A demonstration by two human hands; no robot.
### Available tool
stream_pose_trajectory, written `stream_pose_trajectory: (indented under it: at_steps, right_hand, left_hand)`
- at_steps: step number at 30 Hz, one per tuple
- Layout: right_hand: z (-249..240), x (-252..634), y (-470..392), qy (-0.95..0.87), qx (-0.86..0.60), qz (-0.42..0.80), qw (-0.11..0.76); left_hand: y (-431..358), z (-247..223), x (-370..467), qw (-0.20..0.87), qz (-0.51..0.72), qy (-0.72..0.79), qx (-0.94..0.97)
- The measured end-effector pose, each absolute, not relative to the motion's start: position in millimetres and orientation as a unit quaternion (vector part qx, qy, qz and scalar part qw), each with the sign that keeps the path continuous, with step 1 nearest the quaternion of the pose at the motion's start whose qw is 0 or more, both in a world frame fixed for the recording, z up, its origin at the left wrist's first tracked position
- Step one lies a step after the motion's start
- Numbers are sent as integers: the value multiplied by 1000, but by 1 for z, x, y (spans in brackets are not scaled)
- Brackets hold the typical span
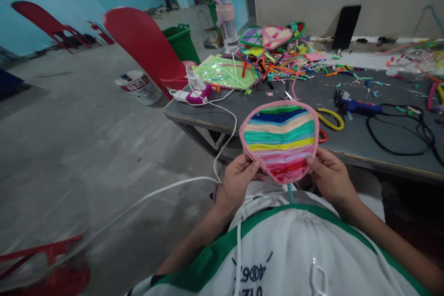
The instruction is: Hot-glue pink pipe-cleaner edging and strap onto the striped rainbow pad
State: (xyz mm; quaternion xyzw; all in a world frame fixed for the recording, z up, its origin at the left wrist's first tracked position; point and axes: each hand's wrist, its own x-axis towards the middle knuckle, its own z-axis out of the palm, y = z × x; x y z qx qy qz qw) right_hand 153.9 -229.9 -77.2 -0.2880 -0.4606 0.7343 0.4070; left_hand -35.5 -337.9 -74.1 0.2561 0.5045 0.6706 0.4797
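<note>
A pink-rimmed craft fan [281, 138], filled with bands of coloured strips, is held up in front of my body. My left hand [239, 178] pinches its lower left edge between thumb and fingers. At the lower right edge, my right hand [331, 173] grips it the same way. A short teal stem [290, 193] sticks out below the fan. Behind it on the table lie scissors with yellow and red handles [331, 119], partly hidden by the fan. To their right rests a blue glue gun [360, 105] with a black cord.
On the grey table [301, 90] are a pile of coloured craft strips [274, 67], a green plastic packet [225, 71], a bottle [228, 27], a leaning phone [347, 27] and a purple-white plug strip [199, 95]. A white cable [173, 182] hangs at left, near a red chair [145, 46].
</note>
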Motion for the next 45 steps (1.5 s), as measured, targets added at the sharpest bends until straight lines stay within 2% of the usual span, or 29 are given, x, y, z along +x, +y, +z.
stream_pose_trajectory:
  at_steps: [4,6,8,9,11,15,18,21,30,32,36,39,41,45]
  right_hand:
    - [-70,170,-204,-559,-294,662,403]
    - [-61,180,-180,-647,-338,525,437]
    - [-53,186,-154,-745,-387,322,439]
    - [-50,187,-141,-791,-401,224,404]
    - [-48,182,-119,-861,-404,108,290]
    - [-48,161,-97,-890,-397,81,209]
    - [-47,152,-87,-893,-434,42,114]
    - [-43,151,-76,-882,-460,79,62]
    - [-13,191,-75,-844,-463,267,53]
    - [-3,208,-81,-819,-464,330,65]
    - [9,238,-102,-727,-460,488,149]
    - [1,249,-132,-707,-421,549,149]
    - [-13,246,-158,-730,-393,541,142]
    - [-46,227,-206,-861,-260,418,132]
  left_hand:
    - [-336,-68,-36,461,673,533,223]
    - [-335,-67,-38,456,673,545,205]
    - [-333,-68,-39,455,676,545,196]
    - [-333,-69,-40,458,676,543,195]
    - [-331,-73,-40,463,674,542,191]
    - [-329,-79,-40,463,675,548,174]
    - [-329,-79,-40,472,676,537,177]
    - [-329,-79,-42,485,672,532,173]
    - [-329,-84,-47,534,667,502,134]
    - [-328,-87,-47,539,664,502,127]
    - [-327,-90,-46,546,667,490,129]
    - [-326,-91,-42,547,670,485,132]
    - [-326,-91,-40,549,669,481,139]
    - [-326,-93,-36,550,669,480,141]
